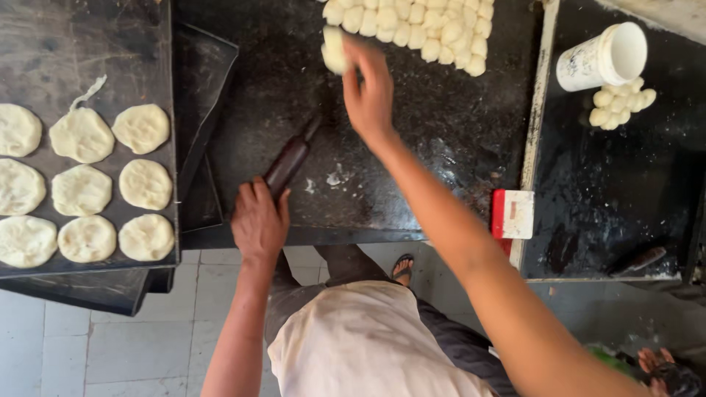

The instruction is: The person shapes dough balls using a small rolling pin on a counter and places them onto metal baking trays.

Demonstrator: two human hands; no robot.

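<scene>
- Up top, the right hand (370, 88) pinches a dough ball (333, 50) at the near-left edge of the dough-ball heap (423, 26).
- Nearer than the heap, the left hand (259, 220) clasps a dark rolling pin (288, 163).
- Left of the heap, flattened rounds (82, 184) fill a tray (44, 44); right of it, a white cup (604, 57).

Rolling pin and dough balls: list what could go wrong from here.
1. The left hand rests on only one end of the rolling pin; it might roll on the dark worktop.
2. The right hand is lifting a dough ball from the packed dough pile; neighbours may stick and drag.
3. The scraper sits at the counter edge and could fall.
</scene>
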